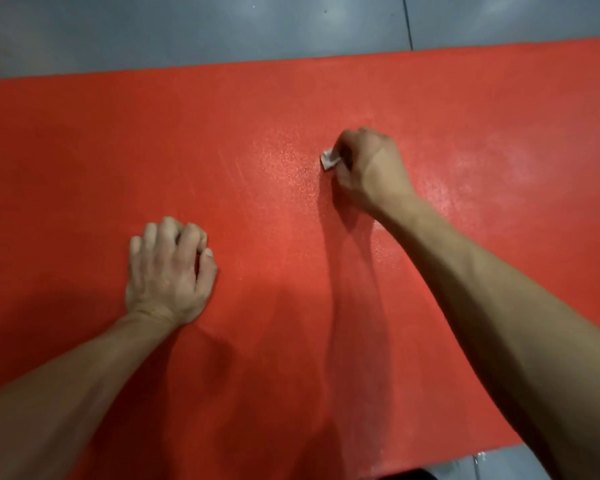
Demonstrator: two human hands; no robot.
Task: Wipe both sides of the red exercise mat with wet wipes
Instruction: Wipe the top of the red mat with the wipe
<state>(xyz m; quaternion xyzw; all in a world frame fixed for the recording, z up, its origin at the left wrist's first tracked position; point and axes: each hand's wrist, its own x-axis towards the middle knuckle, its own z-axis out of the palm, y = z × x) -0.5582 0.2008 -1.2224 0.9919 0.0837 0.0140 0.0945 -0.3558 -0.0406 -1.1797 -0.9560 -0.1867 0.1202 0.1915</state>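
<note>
I see the red exercise mat point(257, 133) lying flat on the grey floor point(187, 32), filling most of my view. My right hand point(368, 168) is reaching out over the middle of the mat. Its fingers are curled tight around a small white wet wipe point(329, 159), pressing it down on the mat. Only a little corner of the wipe sticks out. The mat looks shiny near the wipe, maybe wet. My left hand point(170, 271) rests on the mat closer to me, fingers curled under like a fist, holding nothing I can see.
</note>
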